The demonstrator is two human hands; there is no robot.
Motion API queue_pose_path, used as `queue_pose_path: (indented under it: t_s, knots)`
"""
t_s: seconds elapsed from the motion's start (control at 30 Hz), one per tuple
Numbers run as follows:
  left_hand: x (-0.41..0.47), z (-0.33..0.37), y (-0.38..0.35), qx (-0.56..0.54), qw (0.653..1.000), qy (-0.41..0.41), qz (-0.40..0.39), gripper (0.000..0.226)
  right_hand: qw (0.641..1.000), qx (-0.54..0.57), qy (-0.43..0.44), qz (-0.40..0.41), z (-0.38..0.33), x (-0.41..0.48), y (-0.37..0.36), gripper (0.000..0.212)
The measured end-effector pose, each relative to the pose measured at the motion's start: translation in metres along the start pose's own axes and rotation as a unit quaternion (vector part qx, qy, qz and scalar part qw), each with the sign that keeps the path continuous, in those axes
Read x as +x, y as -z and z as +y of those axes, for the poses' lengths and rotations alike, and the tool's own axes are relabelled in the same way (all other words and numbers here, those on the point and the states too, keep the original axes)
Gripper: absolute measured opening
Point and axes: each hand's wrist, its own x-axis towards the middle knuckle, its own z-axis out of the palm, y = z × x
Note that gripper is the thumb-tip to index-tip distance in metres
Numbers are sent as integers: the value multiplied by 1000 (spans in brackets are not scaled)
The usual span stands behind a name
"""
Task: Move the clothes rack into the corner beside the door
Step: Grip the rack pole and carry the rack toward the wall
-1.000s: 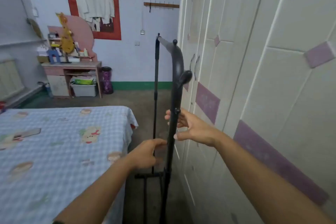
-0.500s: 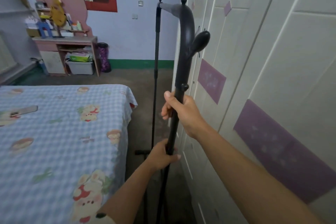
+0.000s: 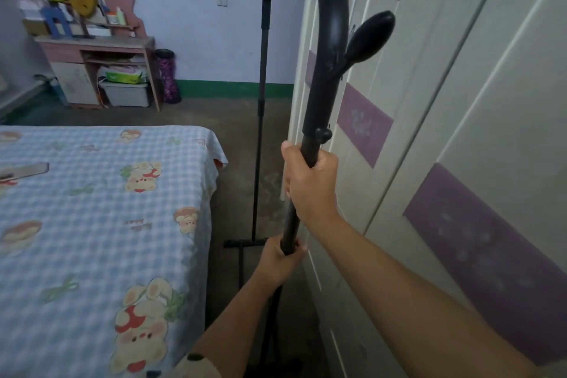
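A black metal clothes rack (image 3: 329, 40) stands upright in the narrow aisle between the bed and the wardrobe. Its near post curves over at the top into a horizontal bar that runs to a thinner far post (image 3: 260, 120). An oval knob sticks out from the near post toward the wardrobe. My right hand (image 3: 310, 184) is closed around the near post just below a small collar. My left hand (image 3: 280, 256) grips the same post lower down. The rack's foot bar lies on the floor beside my left hand. No door is in view.
A bed (image 3: 92, 224) with a blue checked sheet fills the left side. A white and purple wardrobe (image 3: 445, 132) runs along the right, close to the rack. A pink desk (image 3: 98, 49), a storage box and a dark bin (image 3: 167, 77) stand at the far wall.
Both hands went from open beside the post to gripping it, left below right. The view has come closer and tilted down, so the rack's top now sits at the frame's upper edge.
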Motion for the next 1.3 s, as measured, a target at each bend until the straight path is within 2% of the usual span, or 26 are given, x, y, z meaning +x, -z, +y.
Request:
queue_pose_path:
  t_s: [0.37, 0.63, 0.8, 1.07, 1.17, 1.3]
  knots:
    - [50, -1, 23, 22, 1000, 6, 9, 43, 1000, 15, 1, 15, 23, 45, -20, 40]
    - [118, -4, 41, 8, 1000, 2, 4, 14, 1000, 31, -5, 3, 53, 107, -33, 35]
    - [171, -1, 53, 15, 1000, -6, 10, 23, 999, 35, -3, -12, 73, 159, -39, 32]
    - [245, 3, 82, 17, 1000, -2, 5, 16, 999, 34, 1, -19, 102, 230, -64, 32]
    - [275, 2, 94, 24, 1000, 4, 1, 27, 999, 37, -4, -20, 114, 256, -73, 31]
    - [315, -2, 111, 15, 1000, -1, 0, 18, 999, 37, -2, -18, 129, 292, -88, 30]
